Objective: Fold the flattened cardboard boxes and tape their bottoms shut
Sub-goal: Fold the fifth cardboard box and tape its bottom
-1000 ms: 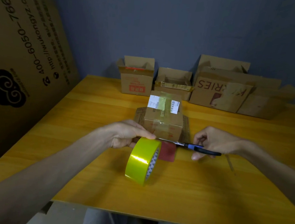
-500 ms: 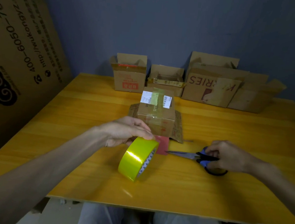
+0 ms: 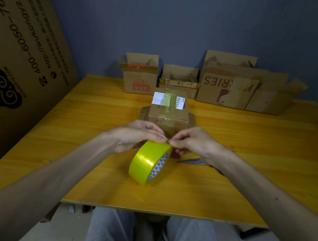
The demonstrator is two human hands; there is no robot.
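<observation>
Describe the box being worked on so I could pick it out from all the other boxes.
Start at the yellow wooden table. A row of open-topped cartons lines its far edge by the wall; nearer, just beyond the two hands and the yellow tape roll, stands a small cardboard box alone. Unlike the others, its top is closed, taped over, with white barcode labels.

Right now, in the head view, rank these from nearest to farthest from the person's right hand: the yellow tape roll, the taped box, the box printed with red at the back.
1. Yellow tape roll: touching the right hand.
2. Taped box: just behind.
3. Red-printed box: back left.
</observation>
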